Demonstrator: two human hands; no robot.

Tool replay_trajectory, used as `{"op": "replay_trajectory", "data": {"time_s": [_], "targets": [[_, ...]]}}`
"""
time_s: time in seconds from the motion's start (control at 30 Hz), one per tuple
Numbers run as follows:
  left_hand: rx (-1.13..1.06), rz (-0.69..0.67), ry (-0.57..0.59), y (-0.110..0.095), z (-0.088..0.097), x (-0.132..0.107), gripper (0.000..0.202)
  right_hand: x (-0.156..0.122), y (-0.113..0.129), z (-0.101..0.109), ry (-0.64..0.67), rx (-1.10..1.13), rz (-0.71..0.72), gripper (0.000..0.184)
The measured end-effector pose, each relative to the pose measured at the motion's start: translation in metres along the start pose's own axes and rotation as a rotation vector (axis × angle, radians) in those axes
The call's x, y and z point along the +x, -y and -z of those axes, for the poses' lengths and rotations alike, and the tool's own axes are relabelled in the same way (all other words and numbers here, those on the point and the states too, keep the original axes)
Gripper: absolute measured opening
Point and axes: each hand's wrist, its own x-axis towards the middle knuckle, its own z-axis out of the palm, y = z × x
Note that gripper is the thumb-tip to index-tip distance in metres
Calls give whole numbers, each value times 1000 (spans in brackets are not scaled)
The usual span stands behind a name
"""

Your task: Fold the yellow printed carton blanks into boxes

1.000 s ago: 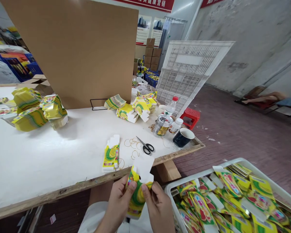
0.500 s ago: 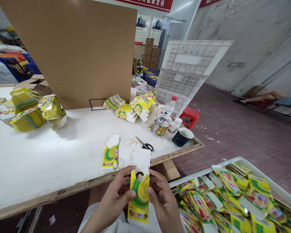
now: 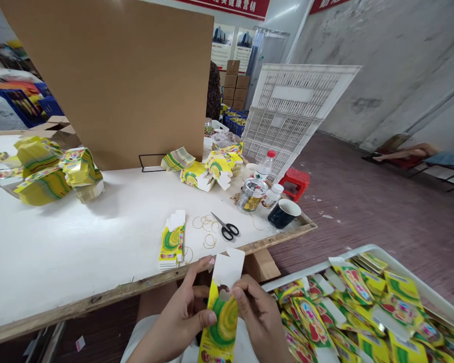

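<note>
A yellow and green printed carton with a raised white flap is held between my two hands above my lap. My left hand grips its left edge, thumb on the front and the index finger stretched up along the side. Pinching the upper right edge near the flap is my right hand. On the white table just beyond lies a small stack of flat cartons. Beside the stack are loose rubber bands and black-handled scissors.
At right a white tub holds many printed cartons. A dark mug, a clear jar and bottles stand at the table corner. Bundled cartons sit left; a cardboard sheet stands behind. A person's legs rest far right.
The carton has moved lower, toward my lap, and its flap leans slightly right. My right hand has shifted its grip up near the flap. A person in dark patterned clothing appears behind the cardboard.
</note>
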Motion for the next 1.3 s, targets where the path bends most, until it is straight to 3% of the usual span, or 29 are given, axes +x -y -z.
{"op": "replay_trajectory", "data": {"time_s": [0.13, 0.2, 0.33, 0.4, 0.53, 0.67, 0.9, 1.1, 1.3], "targets": [[43, 7, 71, 2, 5, 0, 68, -3, -6, -7, -138, 121, -23, 17], [28, -21, 24, 6, 6, 1, 56, -4, -8, -6, -186, 147, -18, 24], [145, -103, -106, 13, 9, 6, 41, 0, -6, 3, -109, -34, 136, 38], [228, -136, -139, 15, 10, 7, 38, 2, -4, 6, -53, -119, 89, 34], [282, -138, -105, 15, 10, 6, 37, 2, -10, -3, 63, -149, -145, 34], [286, -101, -51, 15, 10, 5, 42, 1, -16, -12, 46, -147, -209, 27], [197, -94, -47, 18, 12, 9, 44, 0, -17, -14, 67, -151, -217, 34], [225, -85, -75, 22, 12, 9, 46, -2, -27, -18, -38, -197, -233, 31], [206, -96, -160, 11, 9, 11, 40, 2, -17, -7, -11, -176, -36, 27]]}}
